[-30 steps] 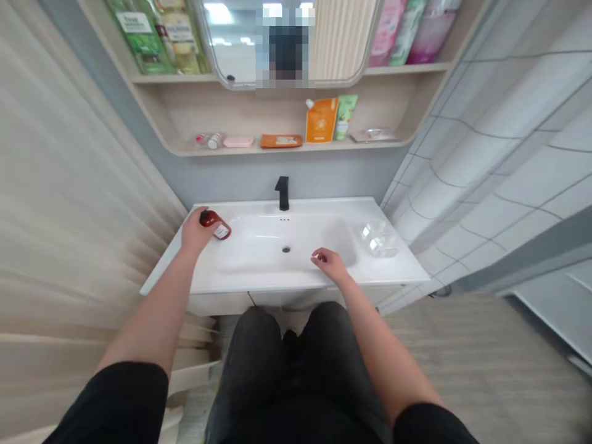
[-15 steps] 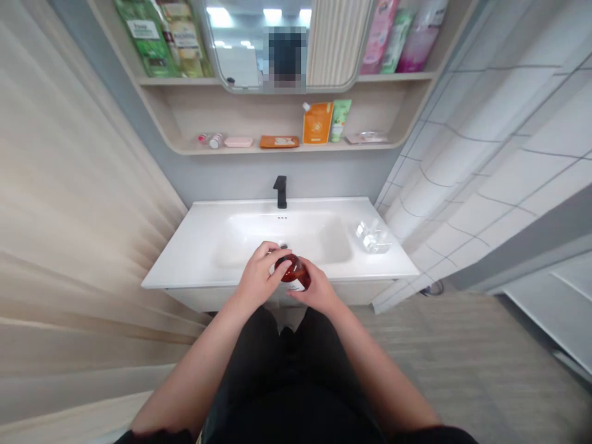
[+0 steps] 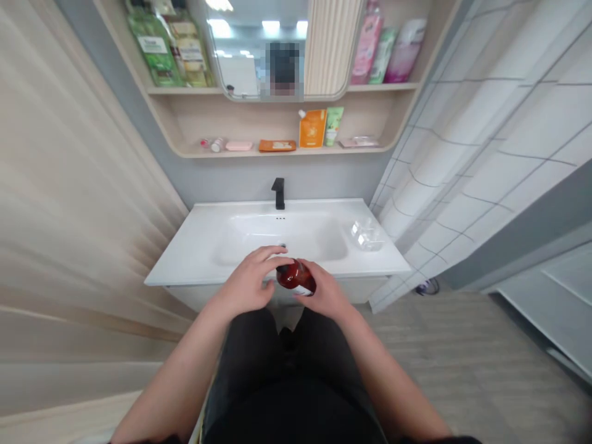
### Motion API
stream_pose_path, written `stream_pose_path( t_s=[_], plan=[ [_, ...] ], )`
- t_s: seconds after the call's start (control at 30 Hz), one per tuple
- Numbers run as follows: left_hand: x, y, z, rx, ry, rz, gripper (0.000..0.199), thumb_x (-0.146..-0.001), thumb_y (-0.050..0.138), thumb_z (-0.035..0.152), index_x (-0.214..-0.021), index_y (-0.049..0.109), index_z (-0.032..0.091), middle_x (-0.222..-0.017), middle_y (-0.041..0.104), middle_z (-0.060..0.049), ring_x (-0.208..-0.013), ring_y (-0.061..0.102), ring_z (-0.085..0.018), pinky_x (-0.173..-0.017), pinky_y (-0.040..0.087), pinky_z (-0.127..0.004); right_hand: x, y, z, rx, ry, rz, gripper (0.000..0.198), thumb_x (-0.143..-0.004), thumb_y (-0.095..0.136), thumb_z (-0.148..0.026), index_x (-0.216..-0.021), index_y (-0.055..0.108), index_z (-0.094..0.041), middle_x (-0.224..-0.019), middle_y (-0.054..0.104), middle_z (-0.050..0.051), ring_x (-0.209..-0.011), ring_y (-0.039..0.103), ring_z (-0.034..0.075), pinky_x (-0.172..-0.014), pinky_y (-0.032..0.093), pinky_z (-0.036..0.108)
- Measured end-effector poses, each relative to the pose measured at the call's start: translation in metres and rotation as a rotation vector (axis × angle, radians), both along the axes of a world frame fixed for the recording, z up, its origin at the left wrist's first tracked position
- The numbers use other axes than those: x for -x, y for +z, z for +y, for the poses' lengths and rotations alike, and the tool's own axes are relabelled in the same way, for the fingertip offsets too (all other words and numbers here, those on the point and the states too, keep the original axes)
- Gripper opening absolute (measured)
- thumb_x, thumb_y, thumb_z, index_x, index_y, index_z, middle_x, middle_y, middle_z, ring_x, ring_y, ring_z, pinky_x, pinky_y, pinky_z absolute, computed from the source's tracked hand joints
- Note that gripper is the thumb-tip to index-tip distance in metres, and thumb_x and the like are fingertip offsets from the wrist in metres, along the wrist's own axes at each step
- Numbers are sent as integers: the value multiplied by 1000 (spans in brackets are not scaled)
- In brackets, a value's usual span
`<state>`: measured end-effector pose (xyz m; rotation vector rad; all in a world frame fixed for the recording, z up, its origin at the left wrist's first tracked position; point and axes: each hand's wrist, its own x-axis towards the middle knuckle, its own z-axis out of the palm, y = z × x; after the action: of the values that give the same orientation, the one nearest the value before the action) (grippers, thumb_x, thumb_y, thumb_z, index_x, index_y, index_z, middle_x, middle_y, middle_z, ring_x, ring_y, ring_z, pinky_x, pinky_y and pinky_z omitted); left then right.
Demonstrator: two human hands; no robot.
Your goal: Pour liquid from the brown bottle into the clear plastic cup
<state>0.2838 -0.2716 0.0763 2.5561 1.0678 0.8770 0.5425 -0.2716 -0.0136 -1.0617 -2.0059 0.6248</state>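
Note:
In front of the washbasin's near edge, my right hand [image 3: 326,290] is wrapped round the side of a reddish-brown bottle [image 3: 293,275]. The bottle is tilted, its shoulder towards the left, and part of a white label shows low on it. A dark top at its left end is partly hidden by fingers. Just left of the bottle is my left hand [image 3: 250,280], thumb and fingers apart, the fingers reaching over the dark top; whether they touch it I cannot tell.
Behind my hands lies a white washbasin [image 3: 319,237] with a black faucet [image 3: 279,192]. A clear organizer [image 3: 367,235] stands on the right of the counter. Above is a shelf with an orange pouch [image 3: 312,128], a green tube [image 3: 333,126] and a mirror [image 3: 254,68]. Curtains hang on both sides.
My left thumb has come away from the bottle and the left hand has shifted slightly left and opened. The bottle has turned and moved a little down and right in my right hand.

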Motion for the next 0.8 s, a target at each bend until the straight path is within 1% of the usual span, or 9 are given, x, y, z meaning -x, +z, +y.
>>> stream_pose_path(
  t_s=[0.03,0.1,0.17,0.3,0.43,0.5,0.6,0.7,0.8],
  plan=[
    [0,0,-1,-19,25,4,45,-93,69,15,-136,74,28,-140,71,-11,-130,68,-30,-117,55,-50,0,1,-2,-2,10,-10,94,-79,91,-25,-163,50,-32,-153,68,11,-135,69,34,-117,55,52],
    [0,-1,-2,-18,100,11,28,-95,74,25,-123,79,27,-118,78,-9,-113,73,-29,-108,59,-50,-1,2,-4,1,40,-30,94,-79,92,-26,-163,51,-32,-152,68,11,-134,70,35,-116,56,52],
    [2,-2,-4,29,85,16,17,-100,72,29,-115,80,26,-105,79,-7,-102,74,-27,-101,60,-46,-2,2,-7,14,66,-35,93,-79,92,-28,-162,51,-32,-153,68,11,-134,69,35,-115,56,53],
    [9,-8,-5,113,38,-58,37,-100,74,34,-136,73,29,-117,79,-7,-104,75,-25,-95,62,-39,-8,3,-9,34,76,-17,96,-78,94,-29,-164,50,-33,-155,67,11,-137,69,37,-118,55,55],
    [8,-12,-5,187,33,-16,23,-107,64,41,-118,79,28,-98,80,-4,-85,76,-23,-80,61,-36,-15,4,-11,32,102,-31,98,-77,94,-29,-164,51,-35,-156,67,10,-137,68,39,-118,54,58],
    [2,-11,-7,159,-14,32,20,-107,63,37,-111,80,28,-100,81,-5,-88,76,-24,-83,61,-36,-17,3,-11,58,152,-20,97,-76,96,-30,-163,53,-35,-156,67,9,-138,68,39,-119,54,57],
    [-8,-13,-9,121,-37,49,20,-106,64,33,-117,80,28,-106,81,-6,-95,77,-25,-90,62,-38,-26,-4,-9,104,199,-1,94,-77,97,-35,-161,54,-35,-157,67,9,-140,67,38,-121,52,57],
    [-6,-28,3,165,-13,-9,35,-107,62,39,-139,73,29,-116,81,-6,-98,77,-24,-93,61,-37,-54,-22,4,105,21,65,95,-77,97,-44,-160,53,-28,-156,66,14,-140,66,39,-122,51,58],
    [18,-65,33,257,159,-25,41,-108,57,48,-140,72,27,-110,82,-4,-89,76,-22,-88,61,-35,-116,-41,27,76,-378,239,101,-74,96,-54,-158,49,-21,-144,71,18,-129,70,40,-113,56,60]
  ],
)
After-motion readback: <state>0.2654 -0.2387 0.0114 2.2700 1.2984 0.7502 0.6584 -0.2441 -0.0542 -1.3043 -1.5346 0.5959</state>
